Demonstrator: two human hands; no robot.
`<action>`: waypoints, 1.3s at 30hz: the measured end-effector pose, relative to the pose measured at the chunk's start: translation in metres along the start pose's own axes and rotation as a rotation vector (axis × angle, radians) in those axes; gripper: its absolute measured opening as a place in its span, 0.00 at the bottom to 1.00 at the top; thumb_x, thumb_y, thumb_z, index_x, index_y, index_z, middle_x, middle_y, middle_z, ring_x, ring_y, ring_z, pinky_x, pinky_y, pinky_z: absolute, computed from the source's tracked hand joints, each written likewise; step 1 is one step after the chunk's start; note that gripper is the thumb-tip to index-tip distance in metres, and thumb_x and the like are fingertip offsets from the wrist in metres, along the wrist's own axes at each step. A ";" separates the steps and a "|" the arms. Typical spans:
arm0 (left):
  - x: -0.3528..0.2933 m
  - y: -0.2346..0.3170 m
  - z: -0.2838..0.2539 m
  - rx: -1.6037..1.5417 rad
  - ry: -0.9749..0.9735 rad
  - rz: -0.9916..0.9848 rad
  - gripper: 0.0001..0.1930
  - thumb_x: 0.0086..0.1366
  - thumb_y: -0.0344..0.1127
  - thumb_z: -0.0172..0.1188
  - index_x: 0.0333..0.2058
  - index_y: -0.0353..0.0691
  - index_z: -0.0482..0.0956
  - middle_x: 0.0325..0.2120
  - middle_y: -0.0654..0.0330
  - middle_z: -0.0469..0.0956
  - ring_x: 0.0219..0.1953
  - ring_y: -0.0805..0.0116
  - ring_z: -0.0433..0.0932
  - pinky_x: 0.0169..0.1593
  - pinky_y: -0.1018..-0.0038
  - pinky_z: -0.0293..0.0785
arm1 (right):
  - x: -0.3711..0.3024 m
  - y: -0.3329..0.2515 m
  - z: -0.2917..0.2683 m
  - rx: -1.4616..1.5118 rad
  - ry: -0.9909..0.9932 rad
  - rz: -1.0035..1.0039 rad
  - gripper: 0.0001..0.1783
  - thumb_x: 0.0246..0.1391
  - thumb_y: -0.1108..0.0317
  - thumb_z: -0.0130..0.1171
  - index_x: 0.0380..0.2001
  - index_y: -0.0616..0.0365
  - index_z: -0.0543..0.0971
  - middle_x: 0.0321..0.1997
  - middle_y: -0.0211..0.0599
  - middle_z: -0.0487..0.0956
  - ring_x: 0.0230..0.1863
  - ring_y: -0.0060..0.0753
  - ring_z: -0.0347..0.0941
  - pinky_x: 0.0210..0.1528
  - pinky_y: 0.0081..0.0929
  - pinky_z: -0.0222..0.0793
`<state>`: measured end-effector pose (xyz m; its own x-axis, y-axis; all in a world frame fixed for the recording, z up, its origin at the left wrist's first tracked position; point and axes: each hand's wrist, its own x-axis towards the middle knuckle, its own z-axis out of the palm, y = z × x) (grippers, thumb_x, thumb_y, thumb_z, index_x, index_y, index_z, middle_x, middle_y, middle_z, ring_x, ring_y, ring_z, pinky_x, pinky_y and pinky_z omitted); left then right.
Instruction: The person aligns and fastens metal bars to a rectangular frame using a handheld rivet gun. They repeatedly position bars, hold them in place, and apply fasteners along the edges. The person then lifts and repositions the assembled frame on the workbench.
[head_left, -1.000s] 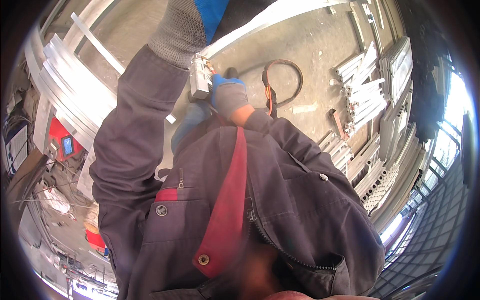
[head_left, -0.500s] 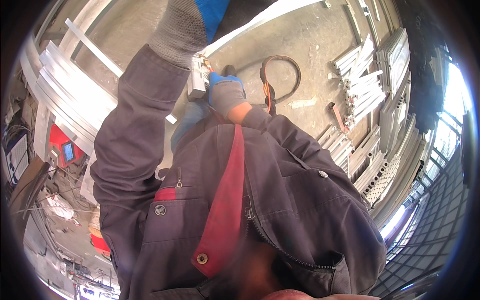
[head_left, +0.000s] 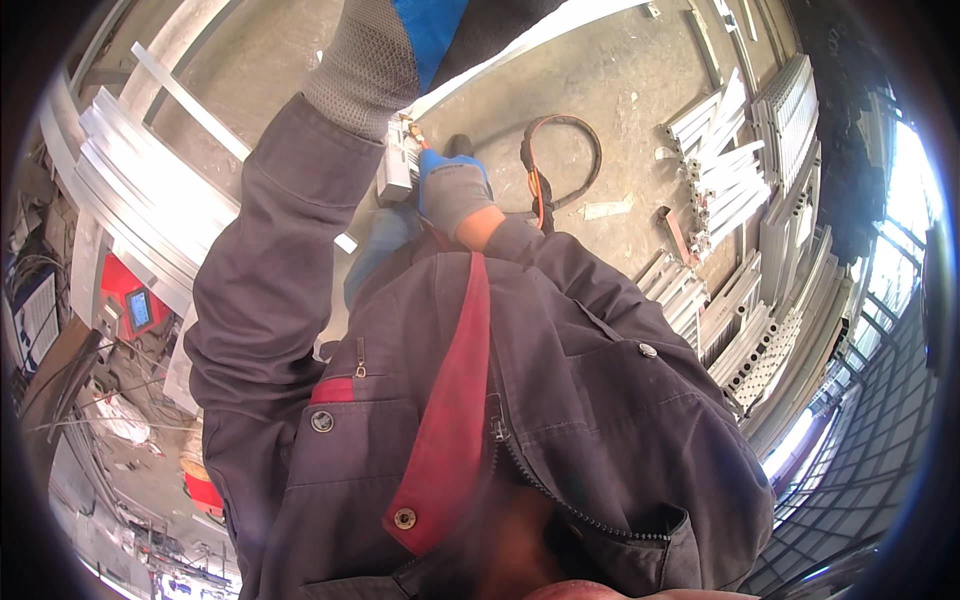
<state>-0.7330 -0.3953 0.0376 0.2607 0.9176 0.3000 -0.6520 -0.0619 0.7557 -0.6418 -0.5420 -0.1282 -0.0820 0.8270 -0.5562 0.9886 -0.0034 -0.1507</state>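
The scene is viewed from the wearer's head through a wide fisheye lens pointed down. The jacket [head_left: 600, 430] is seen from close above; the left hand [head_left: 380, 65] is cut off by the top edge, while the right hand [head_left: 457, 190] and concrete floor [head_left: 615, 90] are seen farther away.

Blue-and-grey right grip [head_left: 456, 190], red placket [head_left: 452, 400], silvery bar [head_left: 397, 178]

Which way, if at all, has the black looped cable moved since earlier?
No: the cable shows no clear shift against the pale flat strip beside it.
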 end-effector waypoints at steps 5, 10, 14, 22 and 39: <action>0.001 0.002 -0.003 0.053 -0.030 -0.019 0.15 0.65 0.30 0.71 0.49 0.35 0.82 0.39 0.65 0.83 0.41 0.75 0.81 0.44 0.76 0.78 | 0.001 -0.004 -0.007 -0.012 -0.044 0.013 0.16 0.55 0.66 0.60 0.47 0.57 0.79 0.39 0.52 0.86 0.44 0.53 0.85 0.45 0.42 0.79; 0.000 0.006 0.001 0.072 0.040 -0.108 0.15 0.65 0.29 0.71 0.49 0.35 0.82 0.39 0.65 0.83 0.41 0.75 0.81 0.45 0.75 0.78 | 0.002 -0.006 -0.009 -0.017 -0.066 0.023 0.18 0.56 0.65 0.60 0.49 0.57 0.79 0.39 0.51 0.86 0.45 0.53 0.84 0.45 0.43 0.79; 0.001 0.007 0.004 -0.023 0.009 -0.032 0.12 0.66 0.30 0.70 0.47 0.35 0.83 0.38 0.66 0.83 0.39 0.76 0.81 0.43 0.77 0.78 | 0.001 -0.008 -0.009 -0.057 -0.066 0.027 0.18 0.58 0.58 0.60 0.49 0.53 0.80 0.42 0.45 0.87 0.46 0.48 0.85 0.47 0.41 0.78; 0.002 0.013 0.008 0.182 0.053 -0.052 0.10 0.67 0.32 0.69 0.45 0.36 0.84 0.36 0.67 0.83 0.37 0.78 0.80 0.39 0.78 0.76 | -0.001 -0.009 -0.014 -0.022 -0.085 0.029 0.18 0.57 0.65 0.59 0.50 0.58 0.79 0.41 0.50 0.87 0.44 0.52 0.85 0.46 0.41 0.80; 0.003 0.008 0.002 0.219 0.045 -0.023 0.11 0.67 0.34 0.69 0.45 0.36 0.84 0.33 0.67 0.83 0.34 0.79 0.79 0.36 0.80 0.75 | -0.007 0.000 0.007 -0.064 -0.042 0.031 0.17 0.60 0.58 0.58 0.50 0.50 0.80 0.43 0.44 0.87 0.45 0.47 0.86 0.47 0.41 0.78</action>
<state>-0.7359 -0.3936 0.0461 0.2385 0.9361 0.2587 -0.4748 -0.1199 0.8719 -0.6420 -0.5522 -0.1300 -0.0549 0.8028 -0.5937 0.9967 0.0086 -0.0806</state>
